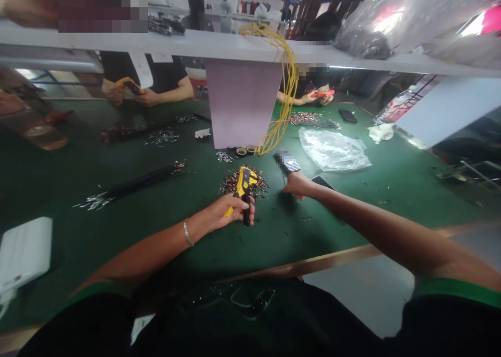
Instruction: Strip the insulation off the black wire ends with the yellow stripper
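Note:
My left hand (238, 210) is wrapped round the handles of a yellow and black hand tool (246, 185), whose head points away from me. Beneath and around the tool's head lies a pile of small copper-coloured pieces (230, 183) on the green table (219, 258). To the right, my right hand (296, 185) is closed just above the table, near a keypad phone (291, 165). A thin dark strand (284, 177) shows at its fingers; its far end is hard to make out. A dark flat phone-like object (323, 183) lies partly behind my right forearm.
Black wires (141, 182) lie bundled at the left, near a white box (26, 252). Yellow cables (289, 85) hang from the shelf (219, 43) beside a pale panel (245, 101). A clear plastic bag (334, 149) lies at the right. Other people's hands hold tools across the table.

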A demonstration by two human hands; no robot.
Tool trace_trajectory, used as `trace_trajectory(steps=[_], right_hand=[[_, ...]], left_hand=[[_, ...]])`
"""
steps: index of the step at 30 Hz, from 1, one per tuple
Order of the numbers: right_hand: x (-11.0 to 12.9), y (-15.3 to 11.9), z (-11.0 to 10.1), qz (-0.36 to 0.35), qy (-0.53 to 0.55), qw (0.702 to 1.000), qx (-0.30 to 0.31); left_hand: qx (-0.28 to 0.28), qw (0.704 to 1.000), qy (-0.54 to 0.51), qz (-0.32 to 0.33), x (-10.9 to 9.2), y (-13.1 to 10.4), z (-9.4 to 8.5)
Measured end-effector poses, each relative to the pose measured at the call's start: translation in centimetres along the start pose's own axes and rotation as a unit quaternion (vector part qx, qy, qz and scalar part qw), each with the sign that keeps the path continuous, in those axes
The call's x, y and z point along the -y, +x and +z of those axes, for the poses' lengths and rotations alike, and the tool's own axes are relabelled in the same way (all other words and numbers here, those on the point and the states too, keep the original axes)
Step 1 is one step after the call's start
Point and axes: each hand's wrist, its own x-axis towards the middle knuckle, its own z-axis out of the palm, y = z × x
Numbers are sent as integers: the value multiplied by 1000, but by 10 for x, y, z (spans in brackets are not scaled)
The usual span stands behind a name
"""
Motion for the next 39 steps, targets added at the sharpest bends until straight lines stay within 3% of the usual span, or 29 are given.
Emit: trace_trajectory(steps=[5,10,16,21,33,39], right_hand=[[4,6,3,36,31,999,5],[5,-3,5,66,130,989,11],[8,-25,8,32,302,953,18],[14,-30,26,3,411,912,18],[12,-46,42,-39,534,841,-83],[17,-53,46,-113,540,823,-137]], left_hand=[[-5,1000,-4,10,-2,-1,-1],[-17,1000,-7,16,-3,-2,-4],[-26,999,-12,28,-3,-2,-10],[-30,998,-27,48,-13,-4,-12],[-59,990,-7,127,-41,-8,-22],[-93,986,-15,140,-46,-6,-33]])
